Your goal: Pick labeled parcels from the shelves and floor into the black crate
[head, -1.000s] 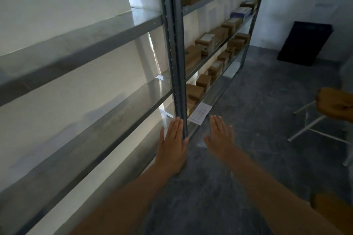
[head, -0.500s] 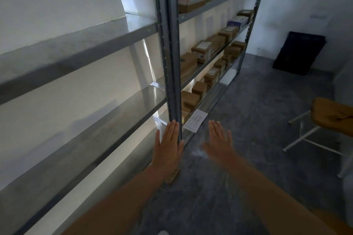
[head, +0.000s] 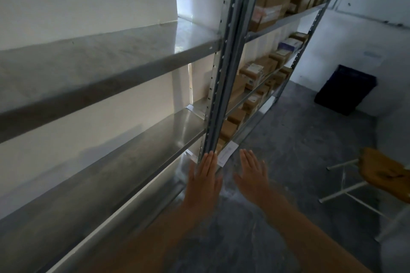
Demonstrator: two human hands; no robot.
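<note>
1. Grey concrete floor (head: pixel 292 157) ran down a narrow white-walled storeroom. Metal shelving (head: pixel 106 66) filled the left of the frame, and its upright post (head: pixel 226 68) rose through the centre.
2. Brown parcels (head: pixel 253 74) sat in rows on the shelves beyond the post, from upper centre to centre right. Their faces were turned to the aisle, probably so labels could be checked in passing.
3. By the far wall, at centre right, stood the black crate (head: pixel 346 88), well apart from both hands and from the parcels. It looked parked there as the drop point, so each pick would mean a carry across the floor.
4. At lower centre, the left hand (head: pixel 203 182) lay flat with its fingers straight and close together. Its tips overlapped the foot of the post, though actual contact could not be told.
5. Just to its right, the right hand (head: pixel 253 175) hung over the floor, fingers straight and slightly spread. Neither hand held anything, so the pose looked like a reach ahead of a pick, not a grip.
6. Several parcels bore white labels, and a blue-and-white box (head: pixel 290 43) stood among them at upper right.
7. A printed sheet of paper (head: pixel 226 156) hung at the shelf edge just above the fingertips. All of this writing was too small to read, and no brand could be made out.
8. At the right edge stood a stool (head: pixel 386 175) with a tan seat on white legs.
</note>
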